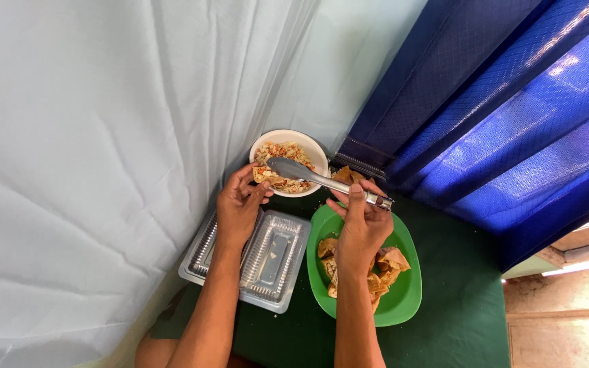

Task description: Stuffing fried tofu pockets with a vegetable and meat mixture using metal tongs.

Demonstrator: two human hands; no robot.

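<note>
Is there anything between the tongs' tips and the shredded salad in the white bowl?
Nothing visible. The right hand holds the metal tongs, whose tips already reach over the white bowl onto the shredded salad. The left hand sits at the bowl's near rim, beside the tips, not in their way.

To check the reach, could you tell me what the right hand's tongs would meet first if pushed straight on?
Likely the salad in the white bowl; the tongs in the right hand already point into it.
</note>
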